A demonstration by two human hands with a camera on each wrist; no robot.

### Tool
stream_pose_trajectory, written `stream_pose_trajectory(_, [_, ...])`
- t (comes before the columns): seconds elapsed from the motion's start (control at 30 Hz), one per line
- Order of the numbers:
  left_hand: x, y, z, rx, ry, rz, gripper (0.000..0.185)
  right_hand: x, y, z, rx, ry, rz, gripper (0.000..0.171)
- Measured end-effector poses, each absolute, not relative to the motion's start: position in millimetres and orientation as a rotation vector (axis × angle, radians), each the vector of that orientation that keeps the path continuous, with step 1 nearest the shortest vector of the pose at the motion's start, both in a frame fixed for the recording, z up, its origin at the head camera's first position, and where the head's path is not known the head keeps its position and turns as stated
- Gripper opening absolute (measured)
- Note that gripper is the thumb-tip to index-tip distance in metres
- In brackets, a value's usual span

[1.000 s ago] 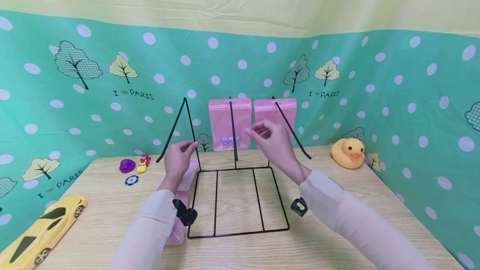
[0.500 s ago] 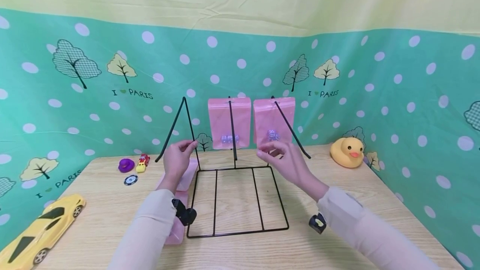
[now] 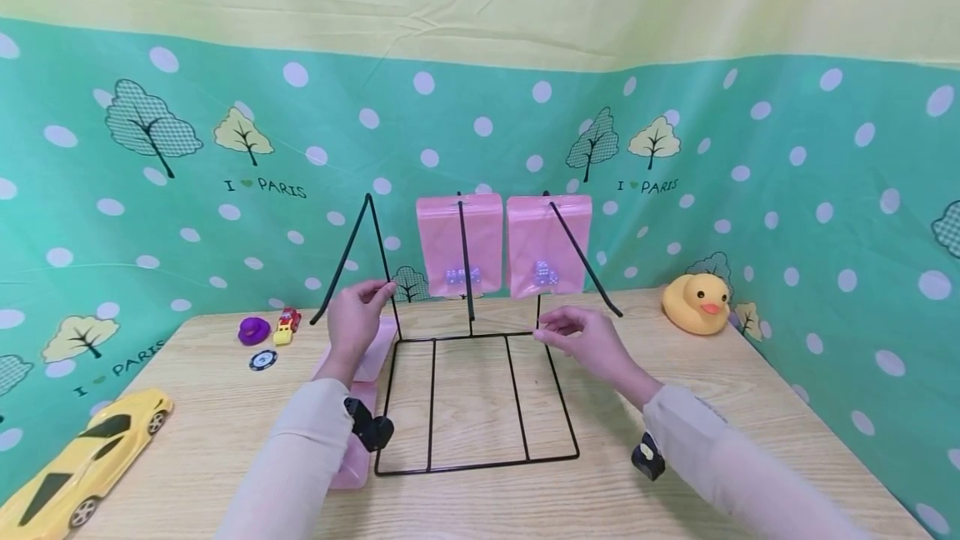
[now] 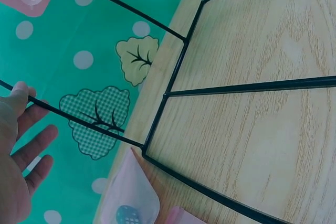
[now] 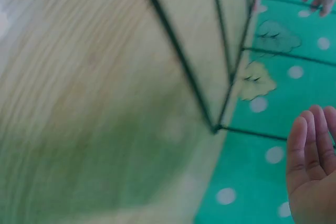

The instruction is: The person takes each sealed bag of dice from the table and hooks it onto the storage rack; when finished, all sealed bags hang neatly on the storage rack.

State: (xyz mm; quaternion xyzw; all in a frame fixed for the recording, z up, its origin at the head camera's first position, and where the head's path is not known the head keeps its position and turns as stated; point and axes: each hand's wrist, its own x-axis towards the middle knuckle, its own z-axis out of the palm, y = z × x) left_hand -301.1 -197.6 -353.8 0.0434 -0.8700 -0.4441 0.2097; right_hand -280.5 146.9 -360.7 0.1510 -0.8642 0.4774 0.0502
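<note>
A black wire display rack stands on the table with three sloping hooks at its top. My left hand pinches its left upright rod between thumb and index finger; the other fingers are spread in the left wrist view. My right hand is beside the right upright, below the hooks, fingers loosely bent and nothing held; whether they touch the rod I cannot tell. A pink zip bag with dice hangs from the middle hook, another pink zip bag with dice from the right hook. The left hook carries no bag.
Several pink bags lie on the table left of the rack, partly hidden by the left arm. Farther left are a purple duck, small toy car, round chip and yellow car. A yellow duck sits at the back right.
My right hand has moved down and right from in front of the right-hand bag, uncovering its dice. The hanging bags have shifted slightly. My left hand stays on the rod.
</note>
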Motion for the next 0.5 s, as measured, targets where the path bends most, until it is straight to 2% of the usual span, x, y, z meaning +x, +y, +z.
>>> stream_pose_trajectory(0.5, [-301.2, -196.9, -352.3, 0.135, -2.424, -1.244, 0.032, -319.4, 164.7, -401.6, 0.312, -2.725, 1.456, 0.045])
